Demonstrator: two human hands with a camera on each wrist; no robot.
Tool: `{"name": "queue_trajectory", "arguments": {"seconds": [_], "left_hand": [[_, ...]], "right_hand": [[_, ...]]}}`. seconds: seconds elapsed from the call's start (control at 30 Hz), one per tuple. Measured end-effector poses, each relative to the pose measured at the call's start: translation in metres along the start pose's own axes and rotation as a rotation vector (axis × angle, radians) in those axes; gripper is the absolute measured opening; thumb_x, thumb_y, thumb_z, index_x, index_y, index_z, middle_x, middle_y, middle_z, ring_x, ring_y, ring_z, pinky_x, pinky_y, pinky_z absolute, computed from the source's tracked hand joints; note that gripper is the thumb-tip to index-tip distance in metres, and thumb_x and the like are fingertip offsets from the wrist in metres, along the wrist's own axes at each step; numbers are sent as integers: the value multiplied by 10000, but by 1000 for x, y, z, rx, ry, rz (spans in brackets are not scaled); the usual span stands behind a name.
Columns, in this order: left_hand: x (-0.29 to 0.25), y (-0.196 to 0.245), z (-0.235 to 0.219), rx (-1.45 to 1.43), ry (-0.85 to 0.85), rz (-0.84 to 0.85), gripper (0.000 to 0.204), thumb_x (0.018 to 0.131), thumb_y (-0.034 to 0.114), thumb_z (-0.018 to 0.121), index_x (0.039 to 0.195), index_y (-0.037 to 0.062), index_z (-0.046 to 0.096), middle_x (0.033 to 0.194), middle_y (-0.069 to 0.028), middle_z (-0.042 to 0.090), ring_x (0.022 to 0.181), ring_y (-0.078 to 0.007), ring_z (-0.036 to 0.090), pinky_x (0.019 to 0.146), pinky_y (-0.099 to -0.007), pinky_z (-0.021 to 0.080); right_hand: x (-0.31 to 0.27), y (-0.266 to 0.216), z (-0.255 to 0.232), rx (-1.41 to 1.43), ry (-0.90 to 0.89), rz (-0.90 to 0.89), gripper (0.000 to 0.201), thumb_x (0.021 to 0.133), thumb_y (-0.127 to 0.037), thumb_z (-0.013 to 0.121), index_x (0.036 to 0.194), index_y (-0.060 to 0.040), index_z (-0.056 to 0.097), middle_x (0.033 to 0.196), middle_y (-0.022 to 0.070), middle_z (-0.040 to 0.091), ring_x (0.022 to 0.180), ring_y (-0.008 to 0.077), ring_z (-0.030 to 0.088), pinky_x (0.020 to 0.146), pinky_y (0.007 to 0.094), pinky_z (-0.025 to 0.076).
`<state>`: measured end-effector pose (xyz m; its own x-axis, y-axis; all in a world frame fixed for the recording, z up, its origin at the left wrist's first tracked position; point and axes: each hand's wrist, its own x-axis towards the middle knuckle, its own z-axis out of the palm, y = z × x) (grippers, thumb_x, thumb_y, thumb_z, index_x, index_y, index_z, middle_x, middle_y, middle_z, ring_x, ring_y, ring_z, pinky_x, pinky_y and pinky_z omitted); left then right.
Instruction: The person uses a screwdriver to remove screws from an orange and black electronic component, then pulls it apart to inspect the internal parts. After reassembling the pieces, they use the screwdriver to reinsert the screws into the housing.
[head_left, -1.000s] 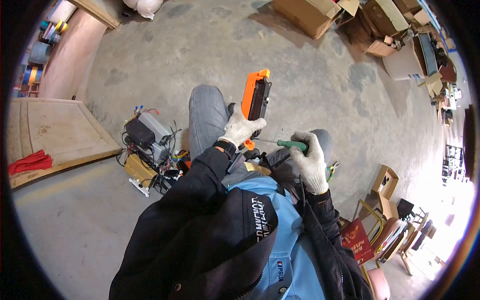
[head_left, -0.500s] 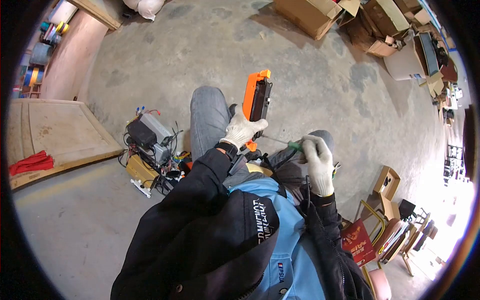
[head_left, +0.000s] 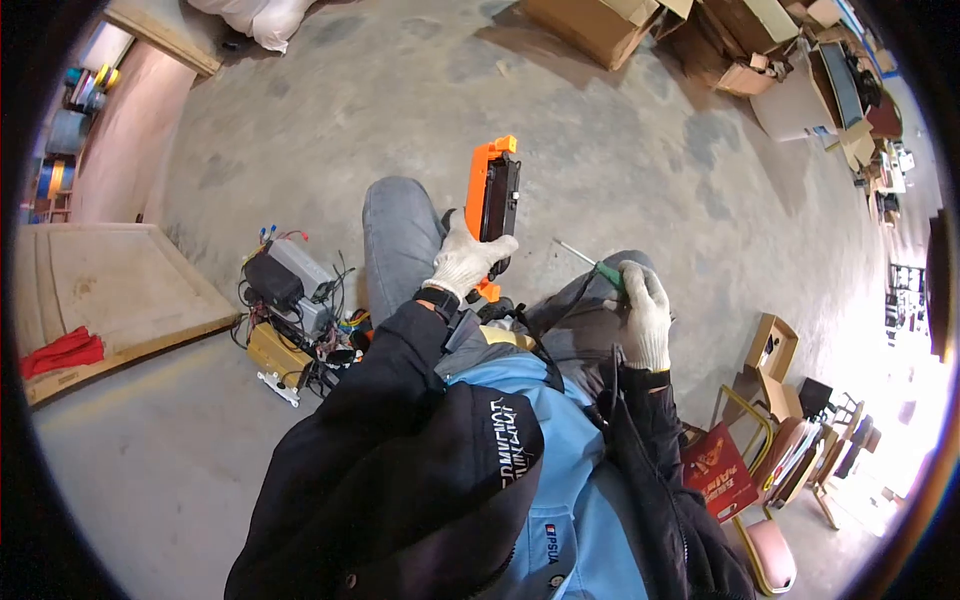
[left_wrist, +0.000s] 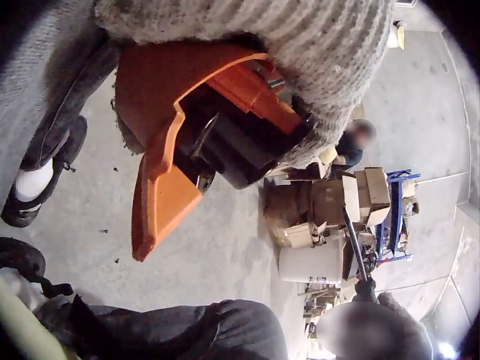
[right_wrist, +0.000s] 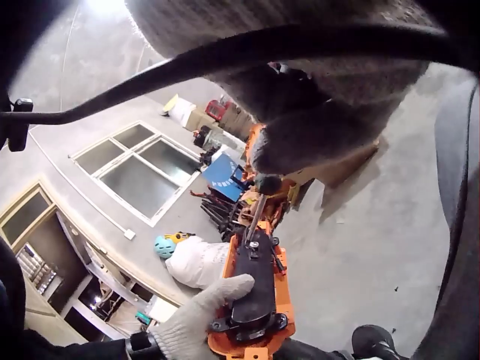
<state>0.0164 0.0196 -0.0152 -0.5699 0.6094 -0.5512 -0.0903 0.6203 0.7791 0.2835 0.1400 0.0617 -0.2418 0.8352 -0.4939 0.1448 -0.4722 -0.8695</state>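
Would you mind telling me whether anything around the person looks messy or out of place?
Yes: beside the left leg, a heap of electronic boxes with loose tangled wires sits on the concrete floor. Opened cardboard boxes lie scattered along the far edge.

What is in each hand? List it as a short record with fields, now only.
left hand: gloved, grips the orange and black device, held upright above the knee
right hand: gloved, grips the green-handled screwdriver
screwdriver tip: apart from the device in the head view, pointing up and left
beside the left leg: pile of electronic units and wires on the concrete floor
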Motion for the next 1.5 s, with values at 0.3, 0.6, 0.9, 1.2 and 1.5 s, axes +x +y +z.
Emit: {"name": "queue_trajectory", "arguments": {"seconds": [0.3, 0.6, 0.9, 1.2, 1.5], "left_hand": [[-1, 1, -1, -88, -45, 24, 794, 787, 341, 939, 1336, -32, 503, 1106, -148, 688, 911, -257, 737, 788, -370, 615], [-4, 4, -3, -168, -125, 60, 705, 791, 316, 922, 1306, -22, 581, 1069, -115, 684, 913, -214, 704, 826, -355, 602], [-1, -2, 0, -253, -312, 122, 537, 875, 165, 840, 1317, 18, 573, 1080, -68, 679, 937, -164, 715, 818, -332, 628], [-20, 22, -6, -402, -413, 71, 473, 856, 141, 862, 1248, 12, 633, 1004, -86, 724, 807, -165, 732, 736, -319, 628], [-15, 10, 3, -159, -440, 297, 664, 821, 136, 862, 1393, -17, 562, 1047, -53, 679, 936, -171, 710, 828, -331, 596]], "right_hand": [[13, -1, -13, 781, -328, 237, 422, 1127, -366, 672, 1363, -20, 620, 972, 46, 640, 751, 139, 626, 635, 260, 523], [7, -13, 29, 450, -388, 68, 273, 1021, -122, 739, 1244, -21, 619, 1087, 90, 687, 898, 214, 698, 896, 435, 619], [23, -9, 52, 105, -266, 87, 225, 1070, -305, 733, 1081, -87, 676, 878, 18, 686, 705, 134, 650, 660, 297, 548], [20, -8, 77, -230, -321, 63, 344, 1025, -277, 765, 1233, -14, 686, 932, 18, 700, 662, 102, 629, 607, 280, 522], [41, 15, 114, -596, -118, -94, 788, 880, -548, 818, 1307, 88, 636, 1091, 257, 789, 996, 352, 803, 893, 409, 608]]}}
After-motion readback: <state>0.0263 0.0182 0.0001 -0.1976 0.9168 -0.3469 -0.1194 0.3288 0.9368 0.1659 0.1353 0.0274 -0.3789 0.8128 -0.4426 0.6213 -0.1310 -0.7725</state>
